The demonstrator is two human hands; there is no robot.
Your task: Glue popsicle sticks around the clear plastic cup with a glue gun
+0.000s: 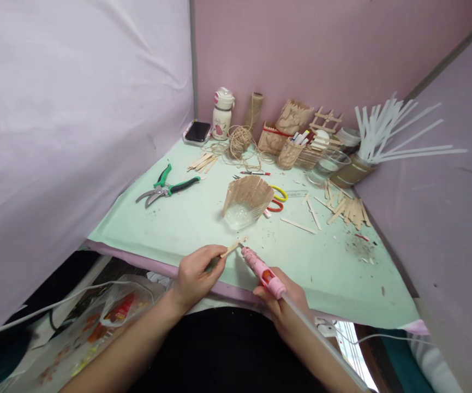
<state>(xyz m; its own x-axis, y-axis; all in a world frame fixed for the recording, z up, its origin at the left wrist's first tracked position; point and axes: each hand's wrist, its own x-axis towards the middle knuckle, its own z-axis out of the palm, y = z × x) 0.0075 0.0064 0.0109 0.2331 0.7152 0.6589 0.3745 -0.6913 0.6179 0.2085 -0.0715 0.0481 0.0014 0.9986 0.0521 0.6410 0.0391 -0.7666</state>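
My left hand (200, 274) pinches one end of a wooden craft stick (231, 250) near the table's front edge. In my right hand (287, 300) is a pink hot glue gun (263, 273), its metal nozzle at or close to the stick; contact cannot be told. A long translucent glue stick (321, 338) runs out of the gun's back end. Just beyond the hands stands a clear plastic cup (242, 216), with craft sticks (250, 191) lining part of its side. Scissors with yellow and red handles (276, 206) lie partly hidden behind it.
Green-handled pruning shears (162, 190) lie at left. Loose craft sticks (352, 212) are heaped at right, below a holder of white glue sticks (383, 131). A phone (198, 131), bottle (222, 114), twine ball (239, 140) and pen cup (290, 153) line the back.
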